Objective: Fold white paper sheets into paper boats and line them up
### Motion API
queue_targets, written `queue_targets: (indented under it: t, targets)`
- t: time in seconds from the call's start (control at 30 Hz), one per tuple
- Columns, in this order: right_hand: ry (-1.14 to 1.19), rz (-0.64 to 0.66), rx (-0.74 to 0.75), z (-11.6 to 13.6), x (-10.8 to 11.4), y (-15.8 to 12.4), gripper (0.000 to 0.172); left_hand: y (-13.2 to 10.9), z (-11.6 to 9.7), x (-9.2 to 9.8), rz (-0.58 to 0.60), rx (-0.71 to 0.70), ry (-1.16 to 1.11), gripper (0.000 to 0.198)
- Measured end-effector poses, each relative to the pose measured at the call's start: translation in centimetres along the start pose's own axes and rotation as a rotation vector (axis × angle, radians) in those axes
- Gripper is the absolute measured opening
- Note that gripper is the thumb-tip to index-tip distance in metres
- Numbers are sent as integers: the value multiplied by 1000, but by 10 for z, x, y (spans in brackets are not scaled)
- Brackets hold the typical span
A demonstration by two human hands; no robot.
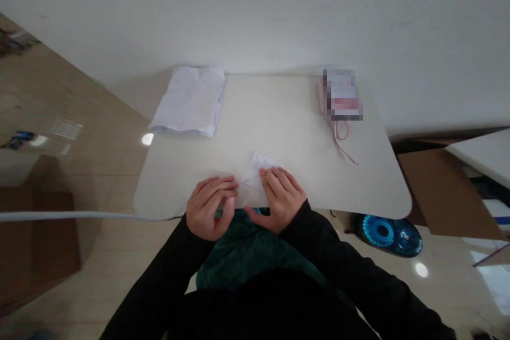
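A small piece of folded white paper (258, 174) lies at the front edge of the white rounded table (274, 117). My left hand (211, 207) rests at the paper's left corner, with its fingertips on the paper. My right hand (281, 199) presses its fingers on the paper's right part. Together they hide the lower part of the fold. Farther back on the table sits a loose stack of white paper or cloth (189, 101), well away from both hands.
A pixelated packet (340, 94) with a pink cord (342, 141) lies at the back right of the table. A blue round object (388, 235) sits on the floor beyond the right edge, near a cardboard box (442, 191). A grey cable (67, 216) runs in from the left.
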State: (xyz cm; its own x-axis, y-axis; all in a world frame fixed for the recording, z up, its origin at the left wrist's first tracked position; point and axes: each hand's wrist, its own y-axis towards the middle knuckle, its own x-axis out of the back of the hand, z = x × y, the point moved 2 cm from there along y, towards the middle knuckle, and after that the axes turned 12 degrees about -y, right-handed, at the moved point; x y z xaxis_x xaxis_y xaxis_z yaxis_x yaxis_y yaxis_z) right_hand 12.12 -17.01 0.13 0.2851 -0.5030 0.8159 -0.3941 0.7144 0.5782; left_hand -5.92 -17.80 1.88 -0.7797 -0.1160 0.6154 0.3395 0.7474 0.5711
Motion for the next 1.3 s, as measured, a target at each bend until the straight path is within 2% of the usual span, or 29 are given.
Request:
queue_targets:
  t: [0.03,0.1,0.2,0.23,0.3,0.37,0.47,0.57,0.6,0.63,0.73,0.8,0.87,0.93,1.03,1.07,1.2,1.3]
  targets:
    - [-19,-13,9,4,0,-2,71,-1,0,4,-48,43,-33,22]
    - [-51,-57,31,12,0,-6,53,-1,-1,8,-87,126,-68,30]
    - [-41,-146,50,19,5,-10,18,3,-2,7,35,200,-106,47]
    - [-24,-170,61,20,8,-11,14,4,-1,6,98,211,-121,51]
    - [29,-202,83,21,13,-14,19,7,0,6,209,210,-152,57]
    - [120,-222,96,19,17,-17,20,10,1,8,271,205,-209,59]
    - [310,-209,40,9,20,-21,17,14,0,11,285,230,-381,65]
    - [485,-188,-99,-3,26,-19,23,16,-5,7,255,272,-600,84]
    - [542,-186,-145,-6,29,-16,23,17,-7,4,232,294,-652,84]
    - [607,-178,-193,-8,32,-14,21,19,-9,0,199,321,-682,80]
    - [633,-151,-426,-11,39,-4,9,23,-13,-10,66,455,-695,46]
    - [628,-109,-616,-14,40,1,16,28,-15,-16,5,520,-656,37]
    - [719,-55,-724,-17,36,4,31,32,-14,-20,-21,558,-648,39]
    - [807,0,-750,-21,29,7,42,35,-12,-23,-43,581,-685,41]
    - [793,74,-747,-29,19,10,47,36,-7,-27,-81,574,-685,29]
    - [773,100,-749,-31,16,10,48,36,-4,-27,-81,553,-637,28]
    - [700,166,-745,-34,4,10,50,37,1,-26,-7,415,-381,43]
    - [558,126,-634,-33,-1,11,48,38,3,-26,51,351,-276,28]
